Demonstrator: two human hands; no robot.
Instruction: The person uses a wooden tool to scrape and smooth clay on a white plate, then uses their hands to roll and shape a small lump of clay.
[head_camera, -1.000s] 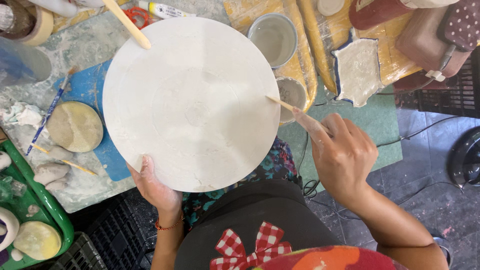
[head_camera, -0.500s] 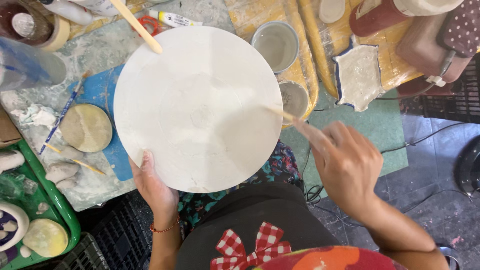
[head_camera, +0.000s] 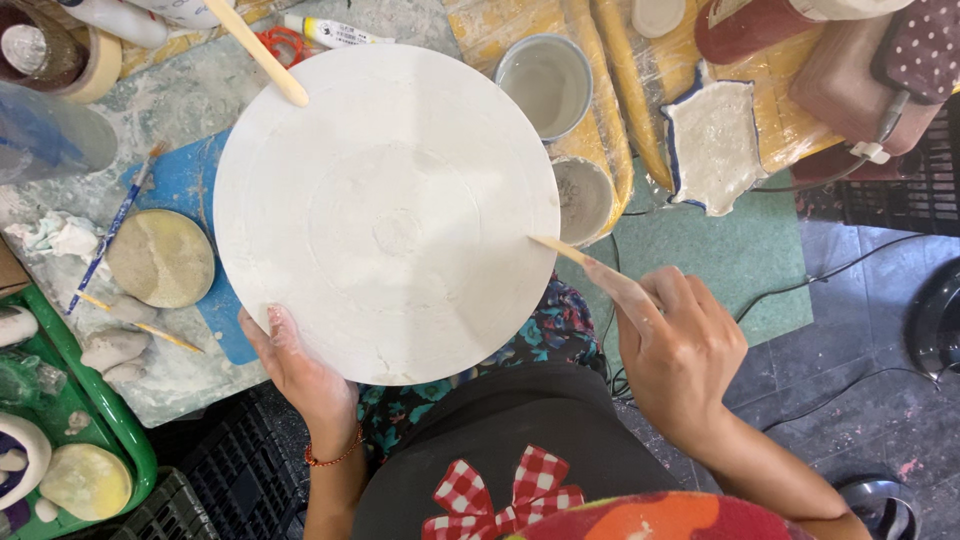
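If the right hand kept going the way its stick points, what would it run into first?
The right hand aims its wooden stick up-left, and the tip is already at the edge of the big white disc, so likely the disc.

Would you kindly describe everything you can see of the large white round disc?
The white disc is a flat, chalky, plaster-like round with faint concentric rings and a small central mark. It lies face up over the cluttered table edge. The left hand grips its lower rim; the right hand presses a wooden stick against its right edge. Another wooden stick overlaps its top.
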